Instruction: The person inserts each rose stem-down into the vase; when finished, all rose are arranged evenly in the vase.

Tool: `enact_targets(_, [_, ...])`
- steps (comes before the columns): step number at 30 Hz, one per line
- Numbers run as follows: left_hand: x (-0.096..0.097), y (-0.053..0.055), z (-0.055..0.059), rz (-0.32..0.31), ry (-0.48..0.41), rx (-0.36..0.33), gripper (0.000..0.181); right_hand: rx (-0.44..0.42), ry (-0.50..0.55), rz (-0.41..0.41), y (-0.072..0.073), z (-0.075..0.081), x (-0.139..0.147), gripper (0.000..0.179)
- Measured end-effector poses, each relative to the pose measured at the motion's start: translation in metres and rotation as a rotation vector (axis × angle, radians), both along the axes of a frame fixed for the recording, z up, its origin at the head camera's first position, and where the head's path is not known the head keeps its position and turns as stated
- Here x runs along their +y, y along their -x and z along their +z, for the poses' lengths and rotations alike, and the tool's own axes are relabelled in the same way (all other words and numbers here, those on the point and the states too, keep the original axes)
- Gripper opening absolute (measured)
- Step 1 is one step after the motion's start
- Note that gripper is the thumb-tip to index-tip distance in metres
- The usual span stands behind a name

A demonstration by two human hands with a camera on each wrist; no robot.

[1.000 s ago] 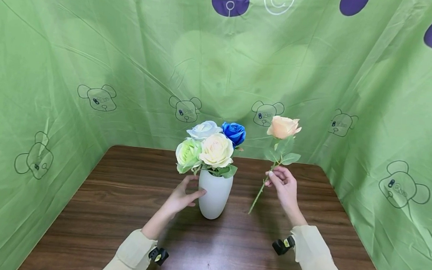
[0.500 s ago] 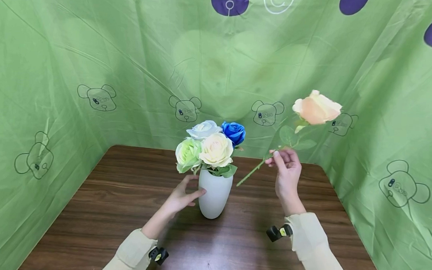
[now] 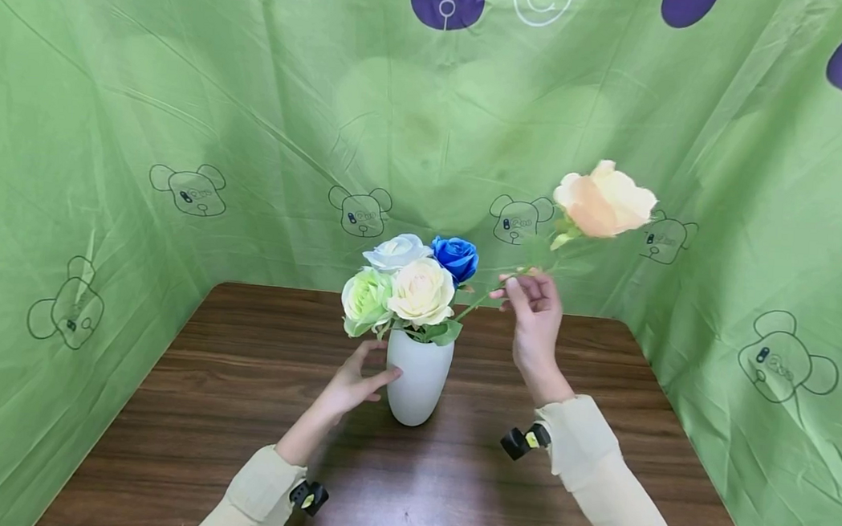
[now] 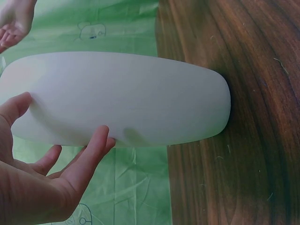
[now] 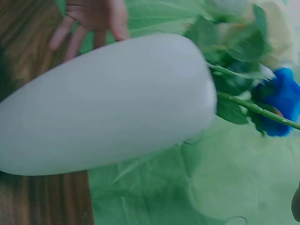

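Note:
A white vase stands upright on the table, holding a cream rose, a green-white rose, a pale blue rose and a blue rose. My left hand holds the vase's left side, thumb on its front and fingers spread along the wall. To the right, my right hand pinches the stem of a peach rose, tilted with its bloom up and right. In the right wrist view the lower stem reaches the vase's mouth, its end hidden among leaves.
A brown wood-grain table lies under the vase. Green cloth printed with bear outlines hangs behind and at both sides. Each sleeve has a small black camera at the wrist.
My right hand has risen and then moved left with the peach rose, tilting it so the stem's lower end comes to the vase's mouth. The left hand and vase have stayed put.

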State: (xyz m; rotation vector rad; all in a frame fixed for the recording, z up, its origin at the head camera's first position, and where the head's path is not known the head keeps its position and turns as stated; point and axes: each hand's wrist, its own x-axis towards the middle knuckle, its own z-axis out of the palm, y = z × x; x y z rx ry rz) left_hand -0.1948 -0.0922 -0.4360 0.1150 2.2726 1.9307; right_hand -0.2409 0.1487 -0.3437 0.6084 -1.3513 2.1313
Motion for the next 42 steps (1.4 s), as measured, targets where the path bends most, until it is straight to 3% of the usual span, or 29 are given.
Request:
enact_targets(10, [-0.001,0.000,0.001,-0.005,-0.007,0.001,0.057,0.010,-0.229,-0.033,-0.008,-0.013,-0.020,0.007])
enact_targets(13, [-0.001,-0.001,0.001,-0.005,-0.010,0.003,0.057,-0.002,-0.323,-0.093,-0.017,-0.011,-0.028,0.003])
enact_targets(17, [0.000,-0.001,0.000,-0.001,0.000,0.005,0.057,-0.066,-0.419,-0.171,-0.030,-0.015,-0.038,0.003])
enact_targets(23, [0.000,0.000,0.000,-0.010,0.005,-0.008,0.057,-0.175,-0.503,-0.201,-0.033,-0.030,-0.045,0.006])
enact_targets(26, [-0.001,-0.002,0.005,-0.021,-0.013,-0.022,0.056,-0.190,-0.513,-0.210,-0.033,-0.033,-0.045,0.007])
enact_targets(30, [0.001,-0.009,0.021,-0.033,-0.022,-0.019,0.052,-0.187,-0.479,-0.166,-0.034,-0.032,-0.042,0.007])
enact_targets(35, [0.001,-0.011,0.023,-0.025,-0.013,-0.009,0.051,-0.233,-0.355,-0.091,-0.030,-0.032,-0.036,0.011])
enact_targets(38, [0.001,-0.012,0.023,-0.026,-0.013,-0.007,0.051,-0.259,-0.304,-0.099,-0.024,-0.033,-0.033,0.013])
enact_targets(42, [0.002,-0.016,0.031,-0.033,-0.016,-0.007,0.050,-0.215,-0.162,-0.025,-0.020,-0.030,-0.030,0.012])
